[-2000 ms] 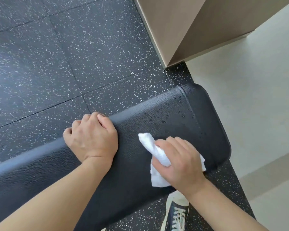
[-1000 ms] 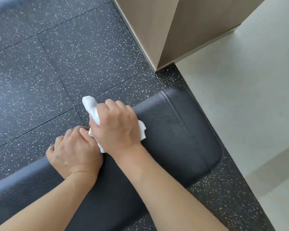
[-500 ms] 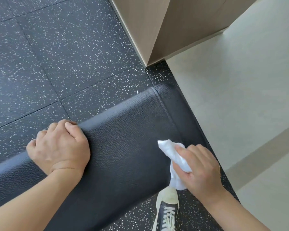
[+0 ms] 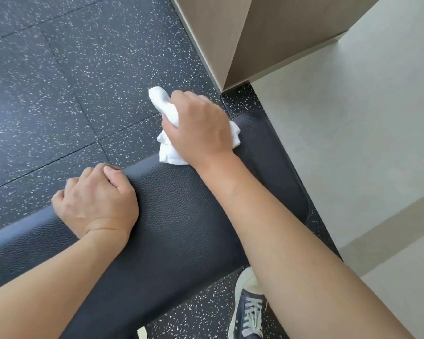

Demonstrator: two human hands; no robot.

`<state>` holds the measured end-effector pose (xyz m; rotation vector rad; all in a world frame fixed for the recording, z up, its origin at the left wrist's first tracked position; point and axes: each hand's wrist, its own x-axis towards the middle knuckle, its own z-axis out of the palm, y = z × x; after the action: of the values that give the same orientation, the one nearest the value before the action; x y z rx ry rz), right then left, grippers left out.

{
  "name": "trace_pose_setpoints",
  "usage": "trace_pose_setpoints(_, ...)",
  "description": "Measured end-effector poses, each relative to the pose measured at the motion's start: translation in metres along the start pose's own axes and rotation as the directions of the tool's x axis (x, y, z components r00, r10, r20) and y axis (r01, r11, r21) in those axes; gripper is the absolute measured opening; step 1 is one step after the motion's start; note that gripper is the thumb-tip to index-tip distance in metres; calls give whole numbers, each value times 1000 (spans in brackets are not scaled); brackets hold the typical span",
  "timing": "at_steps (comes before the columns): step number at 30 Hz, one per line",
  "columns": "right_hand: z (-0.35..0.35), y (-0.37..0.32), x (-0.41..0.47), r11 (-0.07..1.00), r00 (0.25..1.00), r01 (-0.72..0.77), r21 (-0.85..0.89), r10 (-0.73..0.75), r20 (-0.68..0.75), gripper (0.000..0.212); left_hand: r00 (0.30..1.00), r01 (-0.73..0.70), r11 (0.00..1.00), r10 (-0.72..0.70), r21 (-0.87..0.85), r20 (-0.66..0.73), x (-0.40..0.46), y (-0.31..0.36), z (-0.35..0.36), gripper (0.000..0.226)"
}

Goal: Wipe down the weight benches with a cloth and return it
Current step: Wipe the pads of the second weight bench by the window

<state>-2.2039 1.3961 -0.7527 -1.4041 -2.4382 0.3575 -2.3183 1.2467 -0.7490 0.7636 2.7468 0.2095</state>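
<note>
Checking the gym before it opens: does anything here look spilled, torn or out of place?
Nothing stands out. The bench pad looks whole and dry where it shows. The right hand holds the cloth at its far edge; the left hand grips that edge.

One weight bench (image 4: 181, 216) is lying across the view, two hands are showing, a left hand (image 4: 96, 201) and a right hand (image 4: 201, 128), one white cloth (image 4: 169, 148) and one laced shoe (image 4: 250, 311).
</note>
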Motion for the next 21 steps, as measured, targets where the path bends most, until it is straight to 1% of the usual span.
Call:
trace_pose_setpoints(2,-11,5,-37,997,996,44,67,-38,-84,19,1000,2,1000,-2,11,3,0,0,0,50)
trace_pose_setpoints(3,-17,10,-62,993,992,84,84,-75,-104,17,1000,4,1000,-4,16,7,0,-1,0,51)
trace_pose_setpoints(6,-34,36,-142,977,979,196,84,-191,-65,16,1000,-16,999,15,49,22,3,-6,2,53)
trace_pose_setpoints(9,-41,49,-183,971,972,231,67,-227,-57,16,999,-41,996,39,77,24,3,-6,3,48)
trace_pose_setpoints(11,-35,42,-174,972,972,227,62,-222,-82,11,998,-57,994,55,97,30,5,-8,5,46)
trace_pose_setpoints(13,-26,28,-146,980,978,192,60,-186,-99,12,996,-81,990,78,111,36,6,-9,5,44)
trace_pose_setpoints(16,-12,-1,-93,994,993,57,95,-47,-105,18,994,-108,986,105,127,30,4,-11,3,43)
trace_pose_setpoints(18,-8,-18,-67,995,994,-32,93,41,-101,20,991,-132,984,127,117,44,4,-10,1,46)
trace_pose_setpoints(20,-6,-26,-54,994,991,-77,80,85,-99,21,986,-158,982,151,103,66,2,-8,-3,50)
trace_pose_setpoints(21,-7,-27,-53,994,992,-77,77,84,-95,21,981,-184,978,176,102,80,1,-9,-6,51)
